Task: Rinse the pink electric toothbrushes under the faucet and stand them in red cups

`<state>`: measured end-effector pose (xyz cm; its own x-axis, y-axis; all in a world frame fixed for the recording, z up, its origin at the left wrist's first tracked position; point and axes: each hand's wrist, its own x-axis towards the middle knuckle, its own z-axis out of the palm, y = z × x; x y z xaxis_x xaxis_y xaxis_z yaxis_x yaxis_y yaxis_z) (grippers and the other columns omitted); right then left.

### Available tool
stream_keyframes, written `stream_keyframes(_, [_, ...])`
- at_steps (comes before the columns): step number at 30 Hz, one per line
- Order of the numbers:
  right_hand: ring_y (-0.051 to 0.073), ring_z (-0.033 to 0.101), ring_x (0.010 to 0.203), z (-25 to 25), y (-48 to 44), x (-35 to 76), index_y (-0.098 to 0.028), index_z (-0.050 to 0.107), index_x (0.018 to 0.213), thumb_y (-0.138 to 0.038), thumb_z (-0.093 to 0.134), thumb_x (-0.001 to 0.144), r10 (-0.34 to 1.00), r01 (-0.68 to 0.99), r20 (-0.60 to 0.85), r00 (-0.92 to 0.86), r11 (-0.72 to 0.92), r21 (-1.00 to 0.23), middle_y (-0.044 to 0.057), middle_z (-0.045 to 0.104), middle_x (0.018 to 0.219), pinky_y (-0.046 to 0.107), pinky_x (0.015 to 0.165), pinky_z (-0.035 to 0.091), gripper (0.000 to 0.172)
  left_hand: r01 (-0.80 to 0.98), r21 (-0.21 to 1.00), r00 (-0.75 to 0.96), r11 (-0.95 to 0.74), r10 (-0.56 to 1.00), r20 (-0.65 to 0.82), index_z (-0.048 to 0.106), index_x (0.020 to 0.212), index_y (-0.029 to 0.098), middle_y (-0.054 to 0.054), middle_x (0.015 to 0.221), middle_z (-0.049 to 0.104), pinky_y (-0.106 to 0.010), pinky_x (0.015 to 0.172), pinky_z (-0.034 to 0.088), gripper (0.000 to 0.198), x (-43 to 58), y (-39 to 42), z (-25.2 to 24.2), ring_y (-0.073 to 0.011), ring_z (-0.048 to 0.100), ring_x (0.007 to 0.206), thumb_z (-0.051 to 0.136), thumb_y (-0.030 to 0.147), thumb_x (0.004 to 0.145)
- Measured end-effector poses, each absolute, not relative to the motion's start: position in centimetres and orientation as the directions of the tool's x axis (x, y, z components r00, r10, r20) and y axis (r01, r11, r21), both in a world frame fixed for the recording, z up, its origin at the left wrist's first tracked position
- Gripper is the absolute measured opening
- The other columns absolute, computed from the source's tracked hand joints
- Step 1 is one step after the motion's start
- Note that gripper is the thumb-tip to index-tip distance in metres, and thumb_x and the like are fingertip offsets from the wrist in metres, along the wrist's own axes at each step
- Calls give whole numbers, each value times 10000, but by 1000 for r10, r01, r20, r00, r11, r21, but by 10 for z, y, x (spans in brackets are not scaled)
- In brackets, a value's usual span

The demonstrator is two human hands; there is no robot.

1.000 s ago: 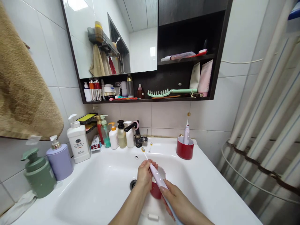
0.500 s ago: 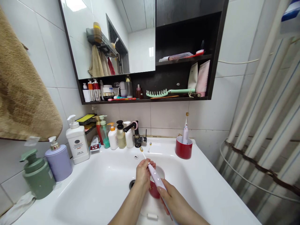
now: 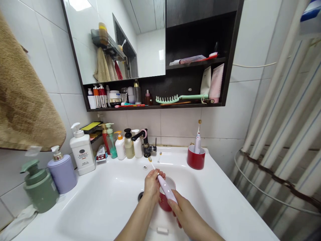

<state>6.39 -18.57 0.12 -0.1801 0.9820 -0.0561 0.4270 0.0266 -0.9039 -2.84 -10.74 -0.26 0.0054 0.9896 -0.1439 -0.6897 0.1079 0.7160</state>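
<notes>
In the head view a pale pink electric toothbrush slants over the sink, with its brush head pointing toward the tap. My left hand closes its fingers on the neck, where the brush head joins the handle. Lower down, my right hand wraps round the handle, hiding its bottom end. Beneath the toothbrush a red cup stands in the basin, partly covered by both hands. A small loose brush head lies on the sink's back ledge.
A second red cup holding another electric toothbrush stands at the back right of the white sink. The black tap rises behind the basin. Several pump bottles line the left side. A dark mirror cabinet hangs above.
The view has shifted very slightly. Both hands keep hold of the toothbrush in nearly the same place; its lower end, glimpsed below my right hand before, is now hidden.
</notes>
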Motion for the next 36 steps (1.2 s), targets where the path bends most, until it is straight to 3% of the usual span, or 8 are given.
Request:
stream_keyframes(3, [82,377,438,2,-186,64,-187,391,815,-348,288,730,987,478,9,-160,86,-874,-41,397,542,201,435,306,209,-688,718,-3,107,989,-149,471,578,127,2,480,514,-220,581,422,64,-28,-108,-1,-90,530,483,467,109,640])
stream_keyframes(7, [55,335,379,3,-186,64,-171,379,800,-329,205,753,965,394,-146,-220,-49,-918,-40,376,562,185,376,291,240,-685,718,-10,122,984,-176,471,580,126,0,482,515,-227,586,424,67,-29,-109,0,-93,532,487,460,94,638])
stream_keyframes(12, [70,361,434,1,-185,65,-175,387,834,-306,291,735,987,516,15,-160,97,-851,-45,390,532,188,427,294,191,-683,722,-16,113,985,-170,471,577,126,1,481,513,-222,589,424,67,-29,-109,0,-89,528,488,462,99,637])
stream_keyframes(17, [50,325,380,3,-187,63,-166,380,792,-321,191,758,965,393,-149,-215,-54,-918,-37,371,566,182,373,291,247,-677,724,-21,129,981,-194,472,579,129,2,486,514,-226,586,426,71,-29,-108,0,-89,527,485,457,83,630])
stream_keyframes(22, [73,372,439,3,-187,63,-180,387,826,-301,281,739,988,513,7,-151,85,-854,-36,396,544,195,438,304,182,-672,731,-24,123,982,-188,467,564,130,5,486,512,-220,587,425,91,-29,-108,0,-85,528,484,448,82,640])
stream_keyframes(27, [42,319,367,7,-189,61,-165,379,789,-311,188,760,966,389,-147,-215,-53,-920,-39,369,566,179,368,287,241,-681,722,-16,124,983,-183,466,558,125,13,477,506,-211,565,425,97,-29,-108,-1,-78,520,469,448,72,637])
stream_keyframes(33, [50,340,376,4,-189,61,-167,380,809,-295,260,745,982,432,-69,-177,14,-902,-42,381,553,184,384,305,187,-682,720,-20,130,980,-196,466,557,125,7,477,512,-216,557,426,98,-30,-108,0,-86,527,475,447,70,636])
stream_keyframes(36, [45,336,369,5,-190,61,-167,379,794,-303,238,751,975,397,-118,-187,-35,-917,-44,371,549,174,368,296,200,-677,725,-28,129,979,-200,468,563,124,9,475,510,-212,553,426,97,-31,-108,1,-84,525,472,444,68,638])
